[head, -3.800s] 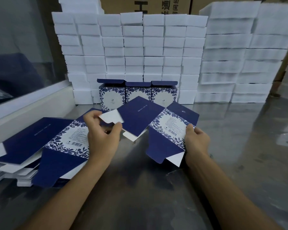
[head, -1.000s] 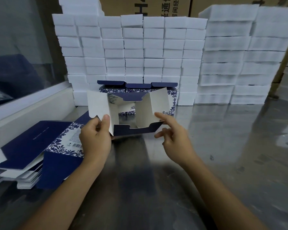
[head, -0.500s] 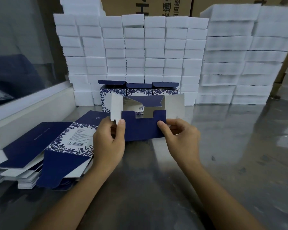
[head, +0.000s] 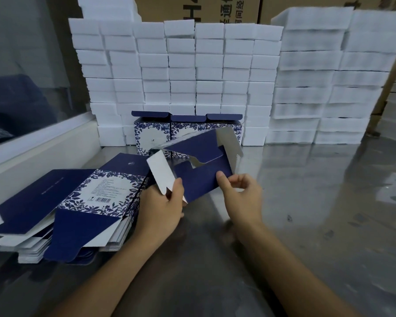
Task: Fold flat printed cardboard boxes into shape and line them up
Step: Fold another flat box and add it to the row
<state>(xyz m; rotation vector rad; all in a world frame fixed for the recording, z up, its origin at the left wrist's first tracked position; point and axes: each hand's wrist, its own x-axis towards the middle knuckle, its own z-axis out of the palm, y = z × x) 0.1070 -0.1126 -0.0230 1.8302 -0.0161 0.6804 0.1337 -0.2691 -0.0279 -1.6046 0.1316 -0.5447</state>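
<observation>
A half-formed navy cardboard box (head: 201, 170) is held above the metal table between both hands, tilted, its end flaps spread toward me. My left hand (head: 162, 207) grips its lower left side by a white flap. My right hand (head: 240, 193) pinches the navy front flap with the thumb on top. Three folded blue-and-white floral boxes (head: 188, 131) stand side by side at the back, lids up. A pile of flat printed blanks (head: 73, 202) lies at the left.
Tall stacks of white foam blocks (head: 183, 72) wall off the back, with more (head: 334, 88) at the right. Brown cartons stand behind them. A white ledge (head: 39, 147) and a glass pane border the left. The steel table (head: 306, 213) stretches to the right.
The box has tilted, left end down, right end raised. The navy flaps have folded further over the opening. Both hands have shifted slightly right with it.
</observation>
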